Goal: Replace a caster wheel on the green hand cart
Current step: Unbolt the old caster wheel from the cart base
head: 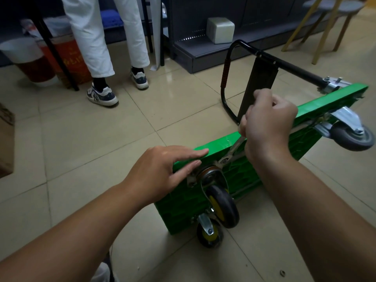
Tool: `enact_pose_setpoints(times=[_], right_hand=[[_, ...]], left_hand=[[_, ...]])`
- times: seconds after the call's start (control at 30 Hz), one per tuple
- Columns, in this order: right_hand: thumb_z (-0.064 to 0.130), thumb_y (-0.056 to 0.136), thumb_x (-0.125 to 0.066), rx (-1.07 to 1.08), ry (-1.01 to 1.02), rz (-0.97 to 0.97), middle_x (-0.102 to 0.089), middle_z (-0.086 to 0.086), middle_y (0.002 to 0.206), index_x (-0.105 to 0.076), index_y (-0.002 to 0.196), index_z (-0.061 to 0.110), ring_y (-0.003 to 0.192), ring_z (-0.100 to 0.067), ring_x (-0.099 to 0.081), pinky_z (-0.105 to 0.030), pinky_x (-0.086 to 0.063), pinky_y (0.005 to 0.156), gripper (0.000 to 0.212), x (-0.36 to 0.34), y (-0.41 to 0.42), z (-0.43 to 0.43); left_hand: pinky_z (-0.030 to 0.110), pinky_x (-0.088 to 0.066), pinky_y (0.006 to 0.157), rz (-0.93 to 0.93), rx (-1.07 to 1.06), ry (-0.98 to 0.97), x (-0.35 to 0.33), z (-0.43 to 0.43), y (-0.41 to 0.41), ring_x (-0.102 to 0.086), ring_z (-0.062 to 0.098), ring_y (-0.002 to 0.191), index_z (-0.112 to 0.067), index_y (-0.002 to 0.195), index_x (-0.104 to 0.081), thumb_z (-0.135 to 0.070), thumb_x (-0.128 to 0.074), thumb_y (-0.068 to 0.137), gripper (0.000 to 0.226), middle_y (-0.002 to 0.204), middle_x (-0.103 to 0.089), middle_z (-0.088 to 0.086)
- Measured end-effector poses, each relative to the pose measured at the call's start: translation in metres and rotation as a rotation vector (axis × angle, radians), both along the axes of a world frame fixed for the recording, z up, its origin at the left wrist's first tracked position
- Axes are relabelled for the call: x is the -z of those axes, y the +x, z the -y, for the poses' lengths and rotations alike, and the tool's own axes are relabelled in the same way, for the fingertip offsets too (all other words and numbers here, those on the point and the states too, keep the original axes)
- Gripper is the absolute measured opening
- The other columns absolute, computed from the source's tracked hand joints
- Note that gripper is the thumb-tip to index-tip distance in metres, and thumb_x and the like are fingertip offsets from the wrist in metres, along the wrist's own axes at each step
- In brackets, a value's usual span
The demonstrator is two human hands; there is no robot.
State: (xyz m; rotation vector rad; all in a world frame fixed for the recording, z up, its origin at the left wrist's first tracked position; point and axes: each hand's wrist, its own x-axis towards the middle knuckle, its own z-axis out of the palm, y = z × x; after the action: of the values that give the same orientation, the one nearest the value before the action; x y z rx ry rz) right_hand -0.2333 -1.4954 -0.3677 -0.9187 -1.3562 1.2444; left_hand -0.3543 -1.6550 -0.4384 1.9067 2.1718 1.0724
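One green hand cart point(245, 180), tipped on its long edge on the tiled floor point(81, 139), ribbed underside facing the worker so that the wheel mounts could be reached. Its black handle point(224, 78) lay folded out behind and touched the floor, which probably helped to prop it.

Three caster wheels in view:
- upper near caster point(222, 206), black tyre with yellow hub, bolted on at the top corner. Judged to be the one under work.
- lower near caster point(209, 234), same pattern, just below the first and near the floor.
- far caster point(353, 138), grey tyre in a bright bracket, well apart at the handle end.

One wrench point(234, 148), its head seated on a fastener at the upper near caster's mounting plate, its shaft rising toward the cart's top edge.

Right grip point(268, 123): closed tight round the wrench's upper end, fist above the edge, placed for leverage (loosening or tightening could not be told).

Left grip point(160, 171): holding nothing, fingers straight and flat, index laid along the cart's top edge, the others just beside the mounting plate. Apparently it steadied the cart against the wrench's pull.

One small metal ring point(282, 273), loose on the floor near the worker (a nut or washer, too small to tell).

One bystander in white trousers point(91, 37), standing well apart.
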Motion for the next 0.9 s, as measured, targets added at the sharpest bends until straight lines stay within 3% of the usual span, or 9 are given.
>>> enact_pose_setpoints(times=[0.1, 0.2, 0.3, 0.37, 0.43, 0.47, 0.53, 0.63, 0.9], right_hand=[[0.015, 0.098, -0.047, -0.200, 0.333, 0.210, -0.031, 0.007, 0.049, -0.037, 0.054, 0.024, 0.045, -0.012, -0.030, -0.038, -0.027, 0.045, 0.046, 0.008, -0.014, 0.045], [0.023, 0.100, -0.046, -0.275, 0.533, 0.343, -0.038, 0.007, 0.051, -0.045, 0.058, 0.018, 0.048, -0.018, -0.042, -0.041, -0.036, 0.048, 0.042, 0.019, -0.022, 0.081], [0.025, 0.098, -0.049, -0.332, 0.646, 0.356, -0.036, 0.009, 0.052, -0.042, 0.060, 0.020, 0.050, -0.019, -0.042, -0.037, -0.034, 0.050, 0.039, 0.026, -0.021, 0.085], [0.022, 0.097, -0.054, -0.340, 0.689, 0.353, -0.032, 0.011, 0.052, -0.036, 0.062, 0.026, 0.049, -0.014, -0.039, -0.032, -0.032, 0.050, 0.039, 0.025, -0.014, 0.087], [0.020, 0.098, -0.054, -0.335, 0.580, 0.270, -0.035, 0.013, 0.052, -0.040, 0.061, 0.029, 0.049, -0.007, -0.038, -0.026, -0.033, 0.050, 0.041, 0.021, -0.002, 0.077], [0.018, 0.100, -0.054, -0.316, 0.485, 0.205, -0.036, 0.013, 0.052, -0.043, 0.060, 0.029, 0.048, -0.005, -0.037, -0.024, -0.031, 0.049, 0.043, 0.016, 0.005, 0.066], [0.019, 0.100, -0.054, -0.249, 0.189, 0.009, -0.037, 0.007, 0.050, -0.045, 0.059, 0.023, 0.047, -0.011, -0.033, -0.031, -0.025, 0.047, 0.043, -0.001, 0.024, 0.038], [0.019, 0.098, -0.055, -0.143, -0.250, -0.369, -0.029, 0.006, 0.047, -0.040, 0.060, 0.023, 0.043, -0.013, -0.023, -0.029, -0.021, 0.046, 0.041, -0.009, 0.049, -0.002], [0.016, 0.098, -0.048, 0.132, -0.796, -0.921, -0.018, 0.006, 0.046, -0.031, 0.061, 0.023, 0.038, -0.009, -0.017, -0.021, -0.018, 0.040, 0.041, 0.041, 0.083, -0.038]], left_hand=[[0.024, -0.057, 0.071, -0.012, 0.004, -0.004, -0.003, 0.000, -0.001, -0.073, 0.006, 0.087, -0.035, 0.113, -0.077, -0.036, -0.068, 0.096, 0.019, 0.104, -0.079, -0.010], [0.030, -0.049, 0.053, 0.011, -0.064, -0.069, -0.002, 0.003, 0.001, -0.063, 0.020, 0.061, -0.017, 0.081, -0.070, -0.022, -0.066, 0.084, 0.007, 0.074, -0.072, 0.003], [0.048, -0.056, 0.058, 0.066, -0.163, -0.188, -0.003, 0.000, 0.001, -0.064, 0.030, 0.068, -0.028, 0.072, -0.055, -0.008, -0.065, 0.095, 0.032, 0.071, -0.064, 0.002], [0.028, -0.053, 0.056, 0.032, -0.142, -0.195, -0.006, -0.002, 0.001, -0.066, 0.023, 0.073, -0.034, 0.069, -0.050, -0.010, -0.064, 0.095, 0.038, 0.069, -0.060, -0.007], [0.009, -0.047, 0.059, -0.028, -0.064, -0.082, -0.008, 0.000, 0.002, -0.066, 0.001, 0.077, -0.030, 0.086, -0.075, -0.026, -0.065, 0.093, 0.013, 0.082, -0.074, -0.012], [0.007, -0.050, 0.071, -0.025, -0.033, -0.051, -0.007, 0.000, 0.000, -0.067, -0.005, 0.086, -0.030, 0.105, -0.080, -0.037, -0.064, 0.094, 0.021, 0.098, -0.077, -0.016], [0.025, -0.060, 0.089, 0.026, 0.000, -0.042, -0.001, 0.001, -0.003, -0.070, -0.002, 0.106, -0.040, 0.127, -0.072, -0.049, -0.064, 0.096, 0.034, 0.121, -0.074, -0.017], [0.036, -0.062, 0.093, 0.028, -0.004, -0.026, 0.000, 0.000, -0.002, -0.071, 0.004, 0.112, -0.044, 0.131, -0.068, -0.048, -0.063, 0.098, 0.033, 0.126, -0.072, -0.013], [0.030, -0.061, 0.091, 0.011, -0.011, -0.031, -0.003, -0.001, 0.000, -0.069, -0.001, 0.111, -0.047, 0.131, -0.067, -0.054, -0.056, 0.097, 0.037, 0.125, -0.072, -0.017]])
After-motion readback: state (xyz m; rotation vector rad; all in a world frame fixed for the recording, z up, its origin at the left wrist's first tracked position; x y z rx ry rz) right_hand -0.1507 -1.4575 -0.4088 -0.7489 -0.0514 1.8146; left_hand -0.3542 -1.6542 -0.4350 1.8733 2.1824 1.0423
